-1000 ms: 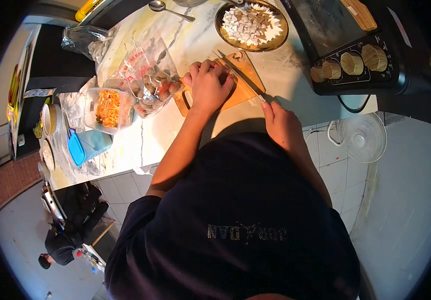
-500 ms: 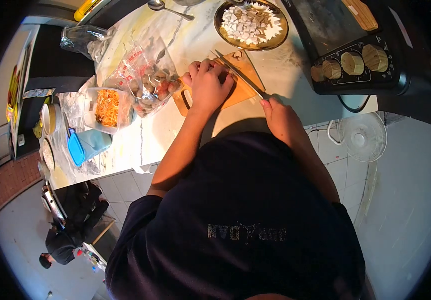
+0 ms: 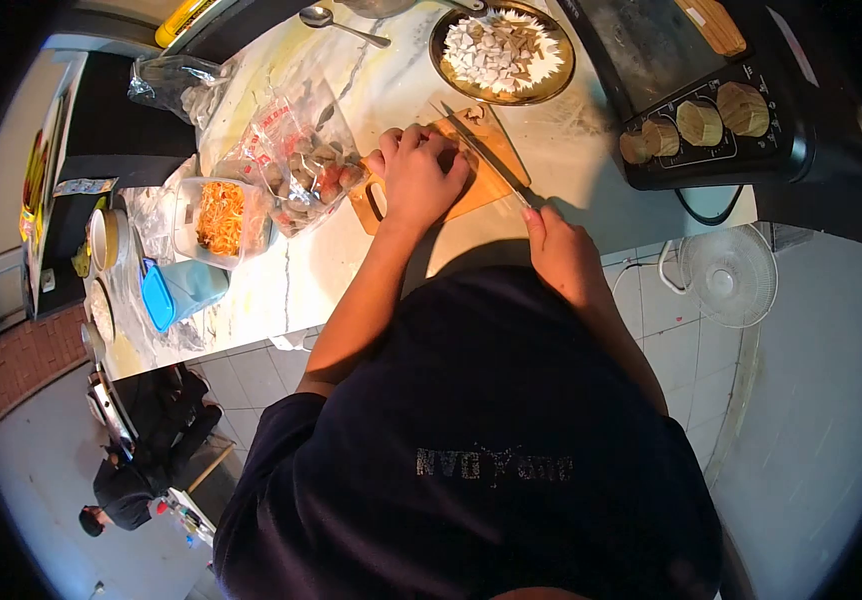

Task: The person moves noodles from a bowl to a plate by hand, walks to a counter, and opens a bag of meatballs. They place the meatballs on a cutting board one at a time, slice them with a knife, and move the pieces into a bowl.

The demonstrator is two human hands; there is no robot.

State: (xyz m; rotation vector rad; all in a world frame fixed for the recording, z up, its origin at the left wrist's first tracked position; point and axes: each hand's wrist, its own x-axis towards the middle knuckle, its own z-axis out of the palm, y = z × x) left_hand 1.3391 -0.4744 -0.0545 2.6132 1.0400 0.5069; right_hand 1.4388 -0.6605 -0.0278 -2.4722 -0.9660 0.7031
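Orange wooden cutting board (image 3: 486, 180) sits midway along the pale marble counter (image 3: 351, 270), with the long steel knife (image 3: 483, 150) slanting over its right half. Round dark pan of white cubes (image 3: 506, 99) is right behind it, and the black knobbed cooker (image 3: 711, 130) is off to the right. Left of the board there's the clear bag of meatballs (image 3: 296, 160), then the clear tub of orange shreds (image 3: 181, 205), with the blue-lidded box (image 3: 186, 290) in front.

A: Where does the camera sit?
B: On the person's head, facing forward and steeply down, past the dark shirt (image 3: 471, 440) to the bench (image 3: 351, 260).
A: How near is it?
B: Close; the left hand (image 3: 419, 180) and right hand (image 3: 561, 255) lie in the upper middle, and the fisheye curve pulls in floor (image 3: 811, 420) at both sides
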